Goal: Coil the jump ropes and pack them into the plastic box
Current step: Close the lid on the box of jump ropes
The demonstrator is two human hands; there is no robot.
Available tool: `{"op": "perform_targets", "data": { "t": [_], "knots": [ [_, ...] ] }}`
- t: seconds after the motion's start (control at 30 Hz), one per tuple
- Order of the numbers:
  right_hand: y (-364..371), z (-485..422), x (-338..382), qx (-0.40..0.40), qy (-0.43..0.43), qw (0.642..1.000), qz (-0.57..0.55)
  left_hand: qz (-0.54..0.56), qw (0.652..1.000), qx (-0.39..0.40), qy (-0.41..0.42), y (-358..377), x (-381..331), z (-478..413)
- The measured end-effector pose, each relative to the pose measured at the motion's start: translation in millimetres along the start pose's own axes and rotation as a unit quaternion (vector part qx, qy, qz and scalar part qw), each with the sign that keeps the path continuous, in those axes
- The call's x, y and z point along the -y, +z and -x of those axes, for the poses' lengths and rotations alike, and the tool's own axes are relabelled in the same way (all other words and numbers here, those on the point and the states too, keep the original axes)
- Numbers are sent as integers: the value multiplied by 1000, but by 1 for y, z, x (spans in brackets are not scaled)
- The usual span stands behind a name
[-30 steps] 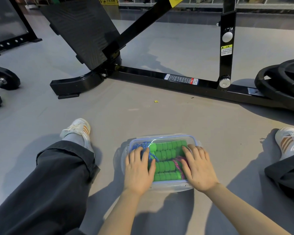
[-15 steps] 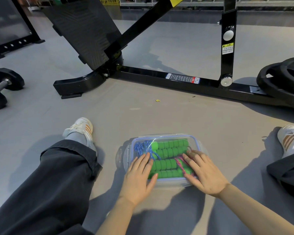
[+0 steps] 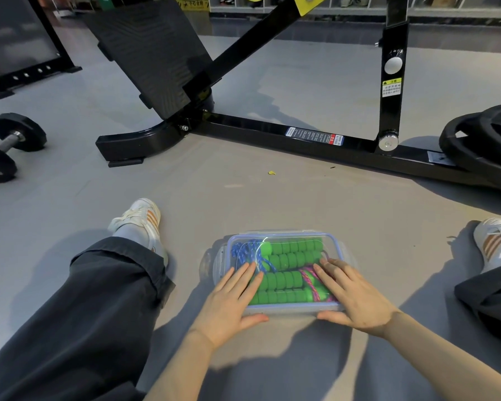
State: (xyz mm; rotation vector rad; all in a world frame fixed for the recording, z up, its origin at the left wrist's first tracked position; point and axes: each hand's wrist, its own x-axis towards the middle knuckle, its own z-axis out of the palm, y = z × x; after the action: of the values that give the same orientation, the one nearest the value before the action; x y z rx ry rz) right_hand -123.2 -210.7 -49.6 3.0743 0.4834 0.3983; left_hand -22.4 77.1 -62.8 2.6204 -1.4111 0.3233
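A clear plastic box [image 3: 340, 246] with a blue-rimmed lid lies on the grey floor between my legs. Inside it lie jump ropes: ribbed green handles [image 3: 291, 257], a blue cord [image 3: 245, 251] at the left and a pink cord [image 3: 311, 283] at the right. My left hand [image 3: 229, 303] lies flat on the lid's near left corner, thumb against the front wall. My right hand [image 3: 352, 298] presses flat on the near right corner, thumb at the front edge. Both hands have their fingers spread on the lid.
A black gym machine frame [image 3: 315, 140] runs across the floor beyond the box. Weight plates [image 3: 483, 140] lie at the right, a dumbbell [image 3: 9, 146] at the left. My legs in dark trousers and white shoes [image 3: 143, 221] flank the box.
Both hands have slid back along the lid toward me, from its middle to its near edge, thumbs now wrapping the front. The box has stayed in place.
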Motion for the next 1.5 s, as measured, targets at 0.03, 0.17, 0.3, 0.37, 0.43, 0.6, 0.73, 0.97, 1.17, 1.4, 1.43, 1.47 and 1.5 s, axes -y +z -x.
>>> {"op": "perform_targets", "data": {
  "t": [0.03,0.17,0.3,0.37,0.43,0.6,0.73,0.97,1.17,1.4,1.43,1.47,1.5],
  "knots": [
    [1,0,0,-6,-3,1000,4,-6,1000,-12,3,2,-1,0],
    [5,0,0,-36,-15,999,13,-34,999,-38,17,9,-2,0],
    [8,1,1,-44,-24,999,10,-48,998,-34,29,10,-2,-1],
    [9,2,0,-41,-23,999,3,-39,998,-34,32,10,-2,-1],
    [8,2,-4,-35,-20,999,-18,-19,999,-37,27,7,-1,-1],
    [8,-2,-15,-20,-24,999,-45,-2,999,-13,34,6,7,-2],
    [14,-5,-15,-57,-37,997,-42,-16,998,-38,45,13,9,-8],
    [16,-15,-17,-68,-26,997,-20,-7,999,-40,16,14,11,-22],
    [5,-10,-5,-36,35,998,-32,-65,998,5,7,3,14,-27],
    [-6,-8,35,-5,161,985,-68,-110,993,-24,-24,-11,10,-51],
    [-10,-7,37,-6,155,985,-78,-90,994,-13,-53,-11,5,-49],
    [-15,-6,37,-15,141,986,-83,-66,994,-7,-91,-10,-1,-47],
    [-21,-4,37,-21,124,988,-90,-38,990,-1,-132,-10,-9,-45]
  ]
}}
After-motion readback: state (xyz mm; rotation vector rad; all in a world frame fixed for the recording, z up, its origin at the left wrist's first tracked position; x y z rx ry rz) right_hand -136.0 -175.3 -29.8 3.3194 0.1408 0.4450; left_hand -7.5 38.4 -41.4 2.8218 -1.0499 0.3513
